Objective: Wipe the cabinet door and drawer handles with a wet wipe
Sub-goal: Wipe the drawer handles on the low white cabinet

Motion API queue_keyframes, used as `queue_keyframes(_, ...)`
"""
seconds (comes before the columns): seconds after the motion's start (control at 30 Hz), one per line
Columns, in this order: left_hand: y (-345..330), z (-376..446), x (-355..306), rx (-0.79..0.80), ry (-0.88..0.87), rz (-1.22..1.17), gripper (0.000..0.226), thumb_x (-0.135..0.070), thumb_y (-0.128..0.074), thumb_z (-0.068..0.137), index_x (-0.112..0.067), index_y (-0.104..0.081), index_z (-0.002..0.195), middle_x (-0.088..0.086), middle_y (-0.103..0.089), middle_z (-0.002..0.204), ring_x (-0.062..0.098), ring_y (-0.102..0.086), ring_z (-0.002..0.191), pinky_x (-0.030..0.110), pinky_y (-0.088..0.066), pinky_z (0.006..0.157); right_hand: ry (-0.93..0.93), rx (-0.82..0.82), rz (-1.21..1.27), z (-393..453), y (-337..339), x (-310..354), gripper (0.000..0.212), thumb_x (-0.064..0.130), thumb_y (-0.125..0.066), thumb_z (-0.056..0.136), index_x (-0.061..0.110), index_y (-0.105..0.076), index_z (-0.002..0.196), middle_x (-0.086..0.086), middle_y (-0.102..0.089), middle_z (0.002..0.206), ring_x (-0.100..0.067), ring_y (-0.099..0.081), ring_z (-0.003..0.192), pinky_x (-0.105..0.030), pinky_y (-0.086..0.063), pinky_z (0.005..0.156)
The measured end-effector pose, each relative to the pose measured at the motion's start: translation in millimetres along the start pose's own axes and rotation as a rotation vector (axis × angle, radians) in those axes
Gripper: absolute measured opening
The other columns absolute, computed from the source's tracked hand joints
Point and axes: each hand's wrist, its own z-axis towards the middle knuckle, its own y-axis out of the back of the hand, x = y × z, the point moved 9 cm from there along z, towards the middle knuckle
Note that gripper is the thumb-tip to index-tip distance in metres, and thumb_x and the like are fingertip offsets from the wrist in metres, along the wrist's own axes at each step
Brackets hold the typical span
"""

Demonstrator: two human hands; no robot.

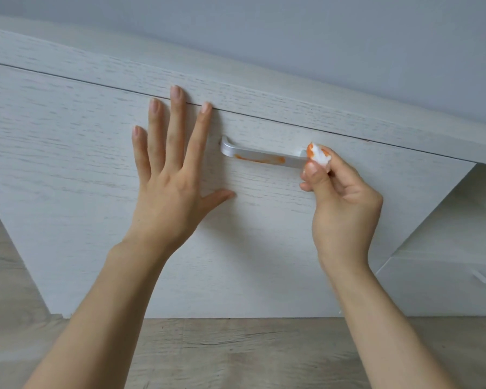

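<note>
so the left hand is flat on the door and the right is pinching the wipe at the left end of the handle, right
Not quite. The head view shows the right hand pinching the wipe at the right end of the handle, not the left. The left hand is indeed flat on the door.

My left hand (169,189): palm flat, fingers straight and spread, thumb out to the side, forearm bare and reaching up from the lower left. My right hand (340,211): fingers curled, thumb and fingertips pinched together at the top, knuckles turned outward, wrist slightly bent, forearm bare and rising from the lower right.
</note>
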Motion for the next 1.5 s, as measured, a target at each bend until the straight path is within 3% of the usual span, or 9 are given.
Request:
queue_keyframes(0.27,-8.1,1.3,-7.1,-0.029,0.055,-0.041,0.125,-0.056,-0.079,0.063,-0.012,-0.001,0.15,0.022,0.008,0.151,0.043,0.015,0.135,0.037,0.025,0.107,-0.042,0.0,0.065,2.8,-0.6,-3.4,0.025,0.008,-0.061,0.089,0.032,-0.067,0.093,0.0,-0.065,0.085,0.001,-0.059,0.065,-0.016,-0.048,0.072)
queue_keyframes(0.47,-10.1,0.9,-4.9,-0.04,0.047,-0.041,0.124,-0.06,-0.078,0.062,-0.013,-0.004,0.15,0.021,0.008,0.149,0.044,0.014,0.134,0.037,0.025,0.107,0.119,-0.101,-0.043,-25.9,14.4,7.4,0.019,0.025,-0.066,0.082,0.038,-0.067,0.096,0.013,-0.062,0.082,-0.015,-0.063,0.077,-0.023,-0.05,0.072)
queue_keyframes(0.57,-9.9,1.4,-6.3,-0.041,0.042,-0.054,0.123,-0.06,-0.078,0.062,-0.013,-0.005,0.15,0.022,0.007,0.149,0.045,0.013,0.134,0.036,0.026,0.106,0.161,-0.212,-0.033,-22.5,9.8,10.2,0.019,0.016,-0.069,0.081,0.025,-0.069,0.098,0.011,-0.059,0.085,-0.012,-0.063,0.078,-0.026,-0.052,0.072)
queue_keyframes(0.67,-10.3,1.6,-6.4,-0.036,0.039,-0.048,0.124,-0.06,-0.079,0.062,-0.013,-0.005,0.15,0.022,0.007,0.15,0.044,0.014,0.134,0.035,0.027,0.106,0.213,-0.279,-0.046,-24.2,0.9,13.1,0.014,0.009,-0.071,0.079,0.01,-0.071,0.093,0.011,-0.056,0.084,-0.001,-0.058,0.073,-0.015,-0.046,0.069)
queue_keyframes(0.97,-9.9,1.8,-5.7,-0.044,0.04,-0.039,0.125,-0.061,-0.079,0.061,-0.014,-0.005,0.15,0.022,0.007,0.15,0.044,0.013,0.135,0.035,0.027,0.106,0.446,-0.168,-0.218,-32.1,-24.7,42.3,0.013,0.007,-0.073,0.079,0.004,-0.073,0.091,0.003,-0.058,0.081,-0.001,-0.056,0.07,-0.011,-0.046,0.07)
queue_keyframes(1.1,-10.5,1.7,-7.1,-0.039,0.033,-0.033,0.124,-0.06,-0.079,0.062,-0.012,-0.005,0.15,0.021,0.007,0.15,0.044,0.012,0.135,0.037,0.026,0.106,0.328,-0.28,-0.178,-28.9,-18.7,37.3,0.016,0.013,-0.072,0.079,0.007,-0.074,0.093,0.0,-0.061,0.08,-0.005,-0.06,0.067,-0.015,-0.049,0.067)
queue_keyframes(1.23,-10.5,1.5,-7.4,-0.058,0.029,0.001,0.123,-0.061,-0.078,0.061,-0.01,-0.008,0.149,0.02,0.006,0.149,0.045,0.009,0.135,0.044,0.021,0.108,0.351,-0.172,-0.221,-31.1,-30.5,43.5,0.015,0.014,-0.072,0.079,0.007,-0.074,0.092,0.001,-0.061,0.079,-0.007,-0.059,0.065,-0.008,-0.044,0.066)
queue_keyframes(1.37,-9.5,0.5,-8.3,-0.05,0.026,0.003,0.123,-0.06,-0.079,0.061,-0.013,-0.008,0.149,0.019,0.008,0.149,0.044,0.011,0.136,0.045,0.02,0.108,0.285,-0.255,-0.15,-27.9,-5.2,29.6,0.018,0.013,-0.069,0.082,0.008,-0.072,0.099,0.004,-0.06,0.085,-0.015,-0.066,0.071,-0.026,-0.054,0.071)
queue_keyframes(1.5,-7.7,1.8,-7.4,-0.062,0.03,0.005,0.122,-0.061,-0.078,0.061,-0.013,-0.009,0.149,0.019,0.007,0.149,0.044,0.009,0.136,0.04,0.023,0.108,0.384,-0.137,-0.256,-29.2,-27.3,44.2,0.017,0.01,-0.071,0.079,0.005,-0.073,0.095,0.005,-0.055,0.082,-0.006,-0.058,0.067,-0.012,-0.045,0.067)
